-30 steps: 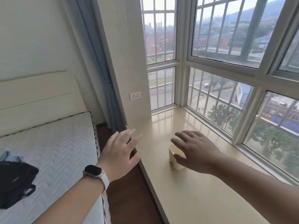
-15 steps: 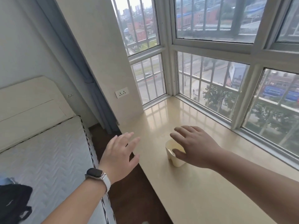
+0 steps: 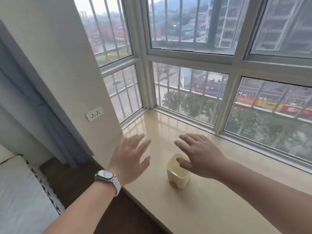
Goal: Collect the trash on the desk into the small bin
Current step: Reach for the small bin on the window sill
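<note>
You are at the reach-for-the-bin step, both hands spread and holding nothing: your right hand (image 3: 200,156) hovers over the small cream bin (image 3: 177,173) on the surface (image 3: 194,208), thumb at its rim, your left hand (image 3: 130,159) just beside; next, grip its wall; no writing is readable.

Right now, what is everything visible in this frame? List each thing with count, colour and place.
small bin: one, pale yellow, standing on the sill, open top
window sill: one, glossy beige, below the windows
barred windows: several panes, white frames, behind the sill
wall socket: one, white, on the wall left of the sill
curtain: one, grey-blue, far left
mattress: one, white, lower left
watch: one, silver with white strap, left wrist
left hand: open, left of the bin
right hand: open, thumb over the bin's rim
</note>
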Available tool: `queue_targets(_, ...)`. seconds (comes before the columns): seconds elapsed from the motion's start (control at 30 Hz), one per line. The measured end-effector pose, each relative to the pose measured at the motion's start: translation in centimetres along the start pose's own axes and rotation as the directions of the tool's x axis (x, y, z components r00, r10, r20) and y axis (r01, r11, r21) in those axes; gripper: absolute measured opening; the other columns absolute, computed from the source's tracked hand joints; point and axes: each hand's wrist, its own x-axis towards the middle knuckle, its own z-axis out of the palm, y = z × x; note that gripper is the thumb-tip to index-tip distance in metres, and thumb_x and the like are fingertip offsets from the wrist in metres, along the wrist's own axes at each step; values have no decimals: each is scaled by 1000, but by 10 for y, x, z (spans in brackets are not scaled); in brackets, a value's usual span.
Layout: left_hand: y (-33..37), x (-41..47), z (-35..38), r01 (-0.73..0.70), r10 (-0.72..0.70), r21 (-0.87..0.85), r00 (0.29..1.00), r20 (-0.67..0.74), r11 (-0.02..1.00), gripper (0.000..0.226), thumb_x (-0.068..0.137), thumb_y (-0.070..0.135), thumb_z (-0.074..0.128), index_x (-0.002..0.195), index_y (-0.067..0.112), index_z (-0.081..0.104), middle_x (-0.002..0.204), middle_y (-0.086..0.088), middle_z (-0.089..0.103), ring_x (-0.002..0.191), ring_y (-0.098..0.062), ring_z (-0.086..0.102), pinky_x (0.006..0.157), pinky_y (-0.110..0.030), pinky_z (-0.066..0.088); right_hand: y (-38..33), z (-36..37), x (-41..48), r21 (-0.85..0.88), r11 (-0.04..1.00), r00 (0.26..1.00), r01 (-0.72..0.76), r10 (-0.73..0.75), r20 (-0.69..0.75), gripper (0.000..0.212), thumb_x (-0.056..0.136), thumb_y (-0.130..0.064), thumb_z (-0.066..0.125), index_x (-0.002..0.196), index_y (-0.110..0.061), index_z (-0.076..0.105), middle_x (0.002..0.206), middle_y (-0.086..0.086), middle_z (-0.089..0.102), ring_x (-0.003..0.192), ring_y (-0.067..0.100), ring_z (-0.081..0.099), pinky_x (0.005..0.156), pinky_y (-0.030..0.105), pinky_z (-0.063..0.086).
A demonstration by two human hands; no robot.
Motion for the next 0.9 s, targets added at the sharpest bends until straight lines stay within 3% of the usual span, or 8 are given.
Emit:
queue_targets(0.13, -37, 11, 18, -86, 84, -66, 996, -33, 994, 51, 83, 44, 51, 129, 22, 58, 132, -9, 68, 120, -34, 64, 99, -56, 50, -23, 15, 19, -13, 992, 985, -129, 130, 109, 55, 82, -57, 41, 117, -21, 64, 119, 3, 66, 109, 26, 63, 88, 39, 52)
queue_targets(0.23, -56, 16, 35, -112, 110, -110, 994, -23, 988, 52, 84, 44, 50, 127, 19, 66, 131, -10, 69, 120, -34, 65, 100, -55, 50, -32, 28, 29, 12, 984, 967, -180, 174, 188, 61, 84, -58, 34, 125, -21, 60, 129, 4, 61, 119, 27, 56, 96, 41, 45)
queue_targets(0.4, -60, 17, 74, -85, 110, -216, 988, 104, 973, 53, 83, 45, 50, 126, 19, 67, 131, -9, 69, 120, -34, 66, 100, -53, 50, -29, 47, 31, -9, 973, 938, -232, 227, 264, 69, 87, -62, 22, 141, -25, 44, 147, 0, 45, 135, 25, 39, 108, 38, 31)
queue_targets(0.5, -44, 22, 101, -30, 96, -291, 972, 213, 956, 53, 82, 47, 50, 125, 21, 68, 129, -7, 70, 117, -31, 67, 97, -49, 52, -15, 62, 27, 0, 961, 915, -276, 263, 306, 59, 95, -57, 36, 146, -27, 36, 152, -2, 36, 140, 21, 30, 111, 34, 26)
queue_targets(0.67, 1, 24, 144, 23, 120, -404, 939, 322, 914, 46, 81, 39, 57, 119, 17, 72, 122, -9, 73, 109, -32, 71, 93, -44, 54, 15, 106, 16, 52, 912, 839, -408, 352, 414, 58, 96, -55, 37, 147, -28, 33, 152, -3, 34, 140, 19, 29, 110, 35, 28)
queue_targets(0.77, 29, 24, 164, 258, 13, -491, 876, 482, 832, 44, 91, 29, 59, 132, 15, 65, 133, -7, 65, 122, -30, 59, 101, -39, 46, 37, 139, 5, 103, 862, 779, -497, 391, 490, 58, 96, -53, 39, 147, -27, 34, 150, -4, 36, 136, 19, 33, 107, 35, 31)
queue_targets(0.9, 53, 25, 202, 724, -227, -460, 632, 741, 514, 39, 96, 30, 57, 132, 17, 61, 133, -2, 61, 122, -18, 55, 99, -28, 42, 63, 182, -2, 230, 762, 727, -605, 412, 550, 56, 96, -48, 44, 146, -25, 37, 148, -4, 39, 136, 18, 34, 106, 37, 33)
